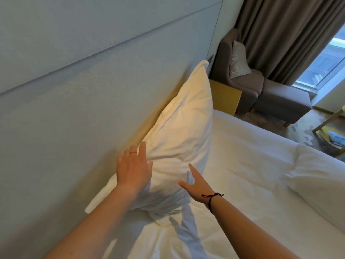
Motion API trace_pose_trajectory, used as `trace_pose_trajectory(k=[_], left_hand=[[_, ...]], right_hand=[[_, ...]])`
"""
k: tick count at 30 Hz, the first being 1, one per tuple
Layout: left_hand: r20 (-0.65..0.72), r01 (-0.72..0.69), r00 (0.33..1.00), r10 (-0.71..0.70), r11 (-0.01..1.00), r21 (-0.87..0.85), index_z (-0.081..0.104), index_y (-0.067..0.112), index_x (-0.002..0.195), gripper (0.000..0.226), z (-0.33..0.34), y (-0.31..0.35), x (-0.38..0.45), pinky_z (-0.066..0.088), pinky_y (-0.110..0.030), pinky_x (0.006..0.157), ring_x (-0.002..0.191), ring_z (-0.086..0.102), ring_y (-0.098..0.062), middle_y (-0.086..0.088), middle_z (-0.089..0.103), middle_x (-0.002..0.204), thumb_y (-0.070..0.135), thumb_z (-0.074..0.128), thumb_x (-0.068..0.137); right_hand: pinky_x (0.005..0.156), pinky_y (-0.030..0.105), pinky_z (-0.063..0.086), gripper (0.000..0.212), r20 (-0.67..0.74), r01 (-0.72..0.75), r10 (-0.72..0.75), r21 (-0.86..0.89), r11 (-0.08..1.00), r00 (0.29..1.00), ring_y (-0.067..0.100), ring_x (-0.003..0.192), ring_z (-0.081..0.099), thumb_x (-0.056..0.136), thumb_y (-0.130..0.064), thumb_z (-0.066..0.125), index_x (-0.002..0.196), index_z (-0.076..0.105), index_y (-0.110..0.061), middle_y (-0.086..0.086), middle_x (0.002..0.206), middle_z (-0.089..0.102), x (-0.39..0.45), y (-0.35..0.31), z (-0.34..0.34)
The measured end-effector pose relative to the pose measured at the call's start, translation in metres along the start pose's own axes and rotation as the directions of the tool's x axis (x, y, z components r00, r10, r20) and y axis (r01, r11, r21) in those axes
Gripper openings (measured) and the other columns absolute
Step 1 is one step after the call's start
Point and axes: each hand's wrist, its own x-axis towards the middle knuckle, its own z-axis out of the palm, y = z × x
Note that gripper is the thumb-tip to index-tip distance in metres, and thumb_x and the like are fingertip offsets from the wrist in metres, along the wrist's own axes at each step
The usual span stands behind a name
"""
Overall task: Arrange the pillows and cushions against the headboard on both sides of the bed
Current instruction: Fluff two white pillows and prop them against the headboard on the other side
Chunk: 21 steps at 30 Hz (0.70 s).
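A large white pillow (183,124) stands upright on the bed, leaning against the pale padded headboard (84,94). My left hand (133,167), with a ring on one finger, lies flat on the pillow's near upper edge, fingers spread. My right hand (195,184), a black cord on its wrist, is open with fingers apart just in front of the pillow's face, seemingly a little off the fabric. A second white pillow (315,176) lies flat on the bed at the right edge. A silvery cushion (239,60) rests on the armchair beyond the bed.
White bedding (242,165) covers the mattress. Past the bed's far side stand a yellow bedside unit (225,96), a grey armchair (248,86) with footstool (283,103), brown curtains (283,34) and a window (328,64). A light wooden frame (328,120) stands at far right.
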Motion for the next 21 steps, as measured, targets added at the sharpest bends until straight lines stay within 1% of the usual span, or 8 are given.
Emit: trace_pose_trajectory(k=[2,4,5,7,10,15,18,21], left_hand=[[0.002,-0.088,0.996,0.088,0.996,-0.008,0.03,0.022,0.148,0.067,0.0,0.027,-0.002,0.035,-0.044,0.107,0.132,0.041,-0.031,-0.011,0.041,0.149,0.053,0.049,0.092],[0.028,-0.202,0.978,0.205,0.976,-0.076,0.035,0.024,0.148,0.063,0.005,0.062,-0.009,0.031,-0.043,0.112,0.137,0.036,-0.03,-0.009,0.035,0.155,0.051,0.05,0.093],[0.057,-0.27,0.959,0.278,0.955,-0.127,0.037,0.025,0.146,0.06,0.009,0.083,-0.013,0.035,-0.042,0.108,0.135,0.04,-0.029,-0.007,0.035,0.154,0.05,0.05,0.093],[0.155,-0.382,0.892,0.424,0.891,-0.245,0.039,0.029,0.143,0.056,0.022,0.126,-0.026,0.044,-0.04,0.097,0.126,0.05,-0.025,0.001,0.038,0.15,0.05,0.05,0.093],[0.28,-0.452,0.786,0.551,0.822,-0.347,0.039,0.036,0.139,0.049,0.047,0.19,-0.051,0.047,-0.038,0.088,0.12,0.055,-0.018,0.011,0.04,0.144,0.052,0.048,0.094],[0.357,-0.519,0.678,0.642,0.763,-0.385,0.042,0.034,0.137,0.046,0.1,0.292,-0.08,0.045,-0.032,0.09,0.122,0.051,-0.013,0.011,0.041,0.143,0.053,0.045,0.095],[0.387,-0.51,0.659,0.645,0.761,-0.401,0.044,0.032,0.137,0.048,0.153,0.351,-0.087,0.042,-0.033,0.1,0.129,0.045,-0.015,0.007,0.04,0.147,0.055,0.046,0.094],[0.42,-0.501,0.651,0.632,0.774,-0.388,0.042,0.029,0.141,0.052,0.226,0.411,-0.084,0.036,-0.036,0.109,0.137,0.039,-0.02,0.0,0.036,0.154,0.055,0.045,0.096]], right_hand=[[0.114,0.039,0.029,0.082,-0.035,-0.063,0.065,0.05,0.997,0.997,0.021,0.146,0.022,0.09,-0.051,0.059,0.154,0.01,-0.033,-0.008,0.16,0.02,-0.019,0.023,-0.02],[0.11,0.035,0.033,0.064,-0.074,-0.151,0.157,0.077,0.985,0.985,0.02,0.142,0.033,0.096,-0.039,0.055,0.152,0.024,-0.031,-0.004,0.156,0.03,-0.041,0.053,-0.037],[0.109,0.032,0.033,0.054,-0.102,-0.188,0.193,0.055,0.981,0.976,0.018,0.139,0.037,0.098,-0.033,0.052,0.148,0.034,-0.029,-0.002,0.154,0.035,-0.052,0.07,-0.046],[0.107,0.026,0.033,0.039,-0.181,-0.263,0.262,0.018,0.965,0.948,0.014,0.132,0.044,0.099,-0.025,0.047,0.138,0.049,-0.026,-0.002,0.147,0.045,-0.077,0.11,-0.063],[0.105,0.025,0.037,0.032,-0.293,-0.371,0.368,0.048,0.927,0.882,0.013,0.126,0.049,0.099,-0.023,0.046,0.13,0.056,-0.023,-0.003,0.139,0.053,-0.119,0.168,-0.093],[0.1,0.027,0.041,0.036,-0.388,-0.492,0.492,0.107,0.864,0.779,0.015,0.124,0.051,0.098,-0.028,0.05,0.134,0.051,-0.025,-0.004,0.138,0.054,-0.173,0.265,-0.146],[0.1,0.029,0.04,0.045,-0.415,-0.543,0.52,0.072,0.837,0.747,0.015,0.125,0.049,0.096,-0.032,0.052,0.14,0.042,-0.028,-0.005,0.14,0.051,-0.182,0.333,-0.176],[0.1,0.031,0.04,0.055,-0.434,-0.575,0.521,0.009,0.818,0.735,0.017,0.129,0.047,0.094,-0.035,0.054,0.145,0.032,-0.032,-0.003,0.143,0.047,-0.168,0.405,-0.204]])
